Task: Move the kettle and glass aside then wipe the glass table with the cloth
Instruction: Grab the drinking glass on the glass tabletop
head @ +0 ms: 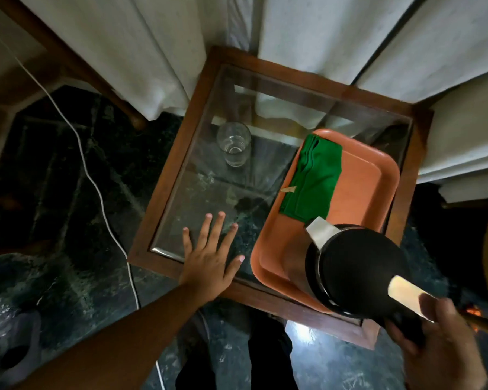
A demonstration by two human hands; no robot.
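Head view looked down on a square glass-topped table with a brown wooden frame (169, 175). The right hand (440, 342) was clenched around the handle of a black electric kettle with a steel spout (355, 271). The kettle was over the near end of an orange plastic tray (372, 192) on the right half of the table, and I could not tell whether its base rested on the tray. A folded green cloth (312, 178) lay on the tray's far left part. A clear drinking glass (234, 143) stood upright on the bare pane, far left, well apart from the tray. The left hand (209, 260) was released, fingers spread flat over the table's near left corner, holding nothing. A white cable (96, 190) trailed across the dark marble floor (54, 178) left of the table, and white curtains (152, 52) hung behind.
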